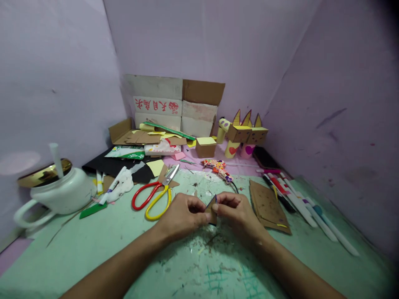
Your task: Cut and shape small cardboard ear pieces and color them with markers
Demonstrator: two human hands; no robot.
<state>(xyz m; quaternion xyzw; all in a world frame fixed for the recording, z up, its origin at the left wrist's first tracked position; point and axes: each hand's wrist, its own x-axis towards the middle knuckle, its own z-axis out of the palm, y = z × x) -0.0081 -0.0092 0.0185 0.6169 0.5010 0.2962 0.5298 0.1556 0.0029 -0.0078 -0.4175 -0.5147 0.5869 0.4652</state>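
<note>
A small brown cardboard piece (212, 211) with a dark blue edge, pointed at the top, is held above the green table surface. My left hand (183, 214) pinches it from the left side, and my right hand (238, 211) pinches it from the right with thumb and fingers. Scissors (165, 185) with one red and one yellow handle lie just beyond my left hand, blades apart. A colourful patterned glue gun (218, 168) rests beyond both hands, its dark cord running toward my right hand.
At the left stands a white mug (64, 193). Cardboard scraps (140, 137) and an opened box (158, 89) are at the back. Cardboard figures (240, 133) and a small box (205, 148) stand behind. Markers (311, 207) and flat cardboard (264, 205) lie right.
</note>
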